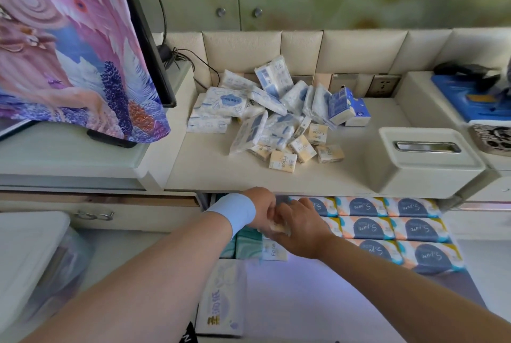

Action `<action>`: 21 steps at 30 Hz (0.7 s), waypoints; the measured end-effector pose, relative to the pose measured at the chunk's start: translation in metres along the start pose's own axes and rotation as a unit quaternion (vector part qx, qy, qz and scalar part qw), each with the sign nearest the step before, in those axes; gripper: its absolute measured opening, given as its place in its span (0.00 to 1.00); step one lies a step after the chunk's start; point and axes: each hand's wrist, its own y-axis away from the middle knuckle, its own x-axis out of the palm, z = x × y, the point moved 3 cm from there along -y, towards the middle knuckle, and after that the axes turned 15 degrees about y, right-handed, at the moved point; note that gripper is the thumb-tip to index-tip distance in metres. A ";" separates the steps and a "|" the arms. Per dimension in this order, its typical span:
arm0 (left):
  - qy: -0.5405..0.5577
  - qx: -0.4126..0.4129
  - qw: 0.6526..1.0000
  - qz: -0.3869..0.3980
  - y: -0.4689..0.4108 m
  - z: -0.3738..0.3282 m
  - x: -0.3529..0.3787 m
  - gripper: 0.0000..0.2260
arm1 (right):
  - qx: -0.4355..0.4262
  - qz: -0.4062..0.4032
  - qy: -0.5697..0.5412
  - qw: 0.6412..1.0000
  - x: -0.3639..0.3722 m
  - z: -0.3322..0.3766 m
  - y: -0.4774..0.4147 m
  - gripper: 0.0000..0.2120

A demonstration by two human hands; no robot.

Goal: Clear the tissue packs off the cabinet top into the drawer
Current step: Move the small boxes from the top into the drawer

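A heap of several tissue packs (272, 118) lies on the cream cabinet top (345, 176): white-and-blue soft packs at the back, small beige "Face" packs (282, 161) at the front. Below the front edge the drawer (276, 287) stands open, with rows of blue-and-orange packs (392, 228) on its right side and green packs (247, 244) on its left. Both hands meet over the drawer's back left part. My left hand (261, 210), with a pale blue wristband, and my right hand (300, 228) are closed together on a small beige pack (279, 228). Another "Face" pack (272, 250) lies just beneath them.
A white tissue box (425, 160) with a slot sits on the cabinet top at right. A screen draped with a pink-purple cloth (69, 46) stands on the left, cables behind it. Wall sockets (383, 85) line the back. A large pack (221, 298) lies at the drawer's front.
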 end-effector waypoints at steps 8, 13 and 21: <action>-0.121 -0.019 0.992 0.037 0.005 0.010 0.008 0.25 | -0.106 0.113 0.275 0.949 0.019 0.018 0.005 0.22; -0.114 -0.054 0.991 0.039 0.012 0.023 0.005 0.28 | -0.103 0.133 0.297 0.940 0.027 0.018 0.000 0.23; -0.069 -0.042 0.996 0.034 0.021 0.025 -0.009 0.27 | -0.098 0.074 0.257 0.959 0.023 0.028 -0.008 0.14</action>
